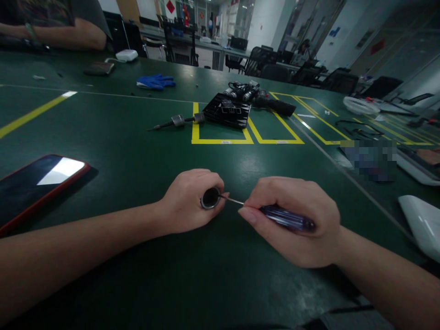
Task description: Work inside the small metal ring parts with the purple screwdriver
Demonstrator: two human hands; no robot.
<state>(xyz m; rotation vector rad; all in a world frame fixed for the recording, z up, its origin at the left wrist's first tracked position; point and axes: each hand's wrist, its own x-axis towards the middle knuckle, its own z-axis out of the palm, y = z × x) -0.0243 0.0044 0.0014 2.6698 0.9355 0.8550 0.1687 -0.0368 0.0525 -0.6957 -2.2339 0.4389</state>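
Observation:
My left hand [192,201] is wrapped round a small metal cylinder [210,198], whose hollow round end faces me; the rest of it is hidden in the fist. In my right hand [299,220] is a screwdriver [287,218] with a dark purple, see-through handle. Its thin metal shaft points left, and the tip reaches the side of the cylinder near my left fingertips. Whether the tip sits in a screw cannot be seen. Both hands are just above the green table [144,270].
A phone [41,183] lies at the left. Farther back are metal-and-black parts [178,121], a black box [228,110], a bundle of cylindrical parts [244,90] and a blue glove [156,81]. A person's arm [79,34] rests at the far left edge.

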